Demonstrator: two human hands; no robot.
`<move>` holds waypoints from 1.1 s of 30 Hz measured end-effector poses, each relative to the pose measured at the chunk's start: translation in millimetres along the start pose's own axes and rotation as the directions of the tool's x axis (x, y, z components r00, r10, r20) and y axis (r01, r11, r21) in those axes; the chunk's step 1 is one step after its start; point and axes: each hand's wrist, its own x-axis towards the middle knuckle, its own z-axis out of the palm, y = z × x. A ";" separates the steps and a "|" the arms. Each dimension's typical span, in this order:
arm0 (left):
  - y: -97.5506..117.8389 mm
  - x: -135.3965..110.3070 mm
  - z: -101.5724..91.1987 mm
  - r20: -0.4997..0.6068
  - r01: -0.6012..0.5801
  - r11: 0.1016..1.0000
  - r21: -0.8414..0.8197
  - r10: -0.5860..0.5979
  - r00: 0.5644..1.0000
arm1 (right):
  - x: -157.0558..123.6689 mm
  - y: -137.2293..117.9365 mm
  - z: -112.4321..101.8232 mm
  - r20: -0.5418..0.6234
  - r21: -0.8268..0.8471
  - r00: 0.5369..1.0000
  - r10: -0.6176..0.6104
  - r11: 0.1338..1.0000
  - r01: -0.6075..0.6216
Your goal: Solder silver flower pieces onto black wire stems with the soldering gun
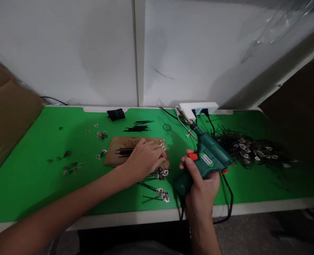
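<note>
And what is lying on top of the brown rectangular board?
On the board: thin dark sticks and, near its right end, small silvery pieces. The left hand covers part of it; what lies beneath cannot be seen.

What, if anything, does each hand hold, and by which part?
The right hand grips the soldering gun by its handle. Whether the left hand, over the board, holds anything cannot be told.
</note>
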 end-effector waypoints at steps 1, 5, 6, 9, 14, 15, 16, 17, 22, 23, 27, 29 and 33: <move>0.8 1.2 0.8 -0.007 0.001 1.000 0.003 -0.001 1.000 | 0.0 0.0 -0.2 0.001 0.003 1.000 0.002 1.000 -0.002; 1.2 2.0 2.0 -0.050 -0.007 1.000 0.006 0.007 0.999 | -0.1 -0.5 -0.4 0.003 0.022 1.000 0.012 1.000 -0.012; 0.1 0.5 0.4 -0.065 -0.003 1.000 0.006 0.004 0.998 | -0.1 -0.5 -0.3 0.002 0.032 1.000 0.012 0.999 -0.012; -7.5 -9.5 -10.2 -0.097 0.011 1.000 0.015 -0.010 0.995 | 0.2 -0.3 0.0 0.002 0.055 1.000 0.010 0.998 -0.010; -26.3 -34.2 -26.8 -0.018 -0.032 0.995 0.098 0.034 0.999 | -0.4 -1.1 0.5 -0.006 0.048 1.000 0.004 0.999 -0.004; -29.0 -37.4 -26.7 0.000 -0.036 0.994 0.102 0.037 0.999 | -0.6 -1.4 0.7 -0.006 0.045 1.000 0.002 0.999 -0.002; -31.1 -39.6 -25.6 0.017 -0.040 0.994 0.097 0.038 0.999 | -0.7 -1.8 0.9 -0.006 0.044 1.000 0.001 0.999 -0.001; -32.4 -40.7 -23.7 0.030 -0.044 0.996 0.084 0.042 0.999 | -0.8 -2.1 1.2 -0.005 0.044 1.000 -0.001 0.999 0.001; -27.8 -34.2 -13.4 0.040 -0.063 0.998 -0.007 0.063 0.997 | -0.9 -2.8 2.3 -0.007 0.060 1.000 -0.007 0.998 0.007; -24.7 -31.3 -11.9 0.034 -0.061 0.998 -0.015 0.062 0.998 | -0.8 -2.7 2.4 -0.006 0.063 1.000 -0.005 0.998 0.006; -9.9 -16.8 -6.3 0.022 -0.007 0.999 -0.044 0.008 1.000 | 0.1 -1.3 1.8 0.006 0.072 1.000 -0.002 0.997 0.002; -4.3 -10.1 -3.3 0.017 0.025 0.998 -0.054 -0.024 1.000 | 0.8 -0.8 1.6 0.008 0.073 1.000 -0.005 0.997 0.004; -1.4 -5.0 0.7 -0.016 0.041 0.998 -0.043 -0.042 0.999 | 0.7 -1.5 1.5 0.004 0.066 1.000 -0.008 0.998 0.008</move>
